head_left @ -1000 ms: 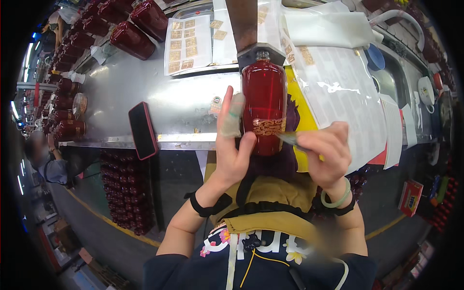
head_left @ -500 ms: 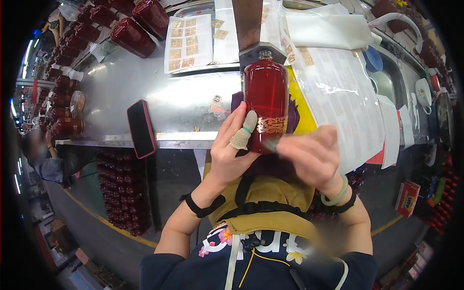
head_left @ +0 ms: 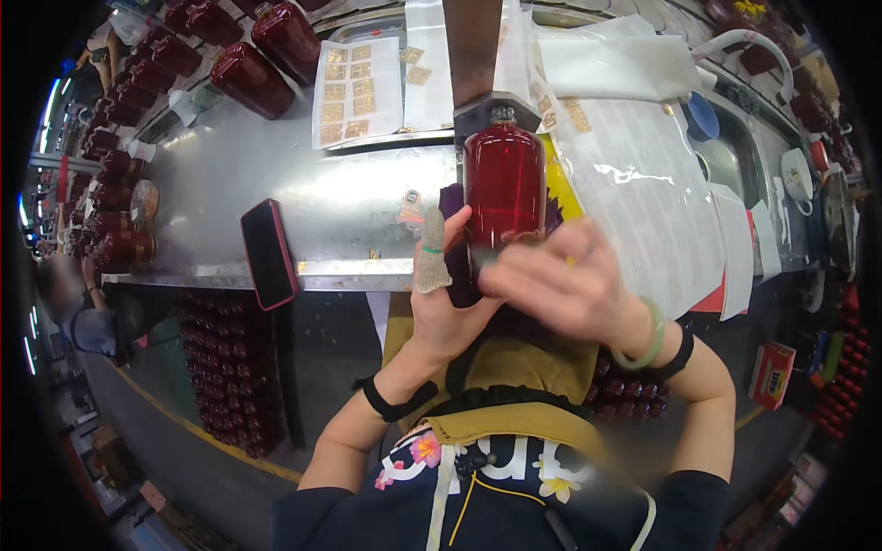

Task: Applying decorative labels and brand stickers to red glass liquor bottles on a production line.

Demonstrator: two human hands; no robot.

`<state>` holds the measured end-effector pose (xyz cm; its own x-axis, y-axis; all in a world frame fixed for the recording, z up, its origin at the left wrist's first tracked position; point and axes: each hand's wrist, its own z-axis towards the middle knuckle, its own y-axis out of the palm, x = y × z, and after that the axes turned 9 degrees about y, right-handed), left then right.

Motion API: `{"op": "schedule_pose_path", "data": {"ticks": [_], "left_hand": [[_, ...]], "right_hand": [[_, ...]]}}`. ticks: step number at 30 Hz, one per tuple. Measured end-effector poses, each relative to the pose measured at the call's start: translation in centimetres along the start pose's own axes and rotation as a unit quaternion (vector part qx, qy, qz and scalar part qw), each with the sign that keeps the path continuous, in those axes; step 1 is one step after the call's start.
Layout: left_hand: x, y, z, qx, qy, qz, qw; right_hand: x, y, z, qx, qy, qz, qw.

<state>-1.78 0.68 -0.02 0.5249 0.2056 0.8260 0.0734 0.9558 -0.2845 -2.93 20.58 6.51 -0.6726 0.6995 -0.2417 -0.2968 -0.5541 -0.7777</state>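
A red glass bottle (head_left: 505, 184) lies in front of me, its clear neck pointing away. Purple cloth (head_left: 450, 199) shows beneath it. My left hand (head_left: 450, 308) steadies the bottle's lower left side, one fingertip against the glass and the thumb partly hidden near the base. A knitted finger cover (head_left: 432, 262) with a green band sits on its raised forefinger. Across the bottle's lower end sweeps my right hand (head_left: 565, 285), smeared by motion, hiding most of the gold decoration there. Something greenish-grey shows at its fingertips, too blurred to name.
Gold labels on a white sheet (head_left: 356, 92) lie beyond, left of a brown metal post (head_left: 471, 55). A phone (head_left: 268, 254) rests at the table edge. Clear plastic sheeting (head_left: 634, 193) covers the right side. More red bottles (head_left: 253, 81) stand at the far left.
My right hand has swept left over the bottle's lower end, covering the gold decoration. My left forefinger has lifted away from the glass, and the left hand sits slightly lower.
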Motion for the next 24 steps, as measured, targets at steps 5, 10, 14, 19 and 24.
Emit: {"op": "schedule_pose_path", "data": {"ticks": [5,10,14,19,24], "left_hand": [[-0.5,-0.4,-0.7,0.003,-0.011,-0.024,1.000],[-1.1,-1.3,-0.3,-0.052,0.012,0.034,0.998],[-1.1,-2.1,-0.5,-0.072,0.024,0.067,0.995],[-0.3,-0.9,0.4,-0.027,-0.001,0.055,0.998],[-1.4,-1.7,0.2,-0.077,0.006,0.064,0.995]], "right_hand": [[2.5,1.1,1.4,0.084,0.124,0.018,0.988],[0.4,0.7,-1.9,0.010,-0.046,0.015,0.999],[2.1,1.8,0.8,0.102,0.160,0.100,0.977],[2.1,2.0,-1.5,0.037,-0.008,0.030,0.999],[2.6,1.6,0.6,0.109,0.189,0.128,0.967]]}}
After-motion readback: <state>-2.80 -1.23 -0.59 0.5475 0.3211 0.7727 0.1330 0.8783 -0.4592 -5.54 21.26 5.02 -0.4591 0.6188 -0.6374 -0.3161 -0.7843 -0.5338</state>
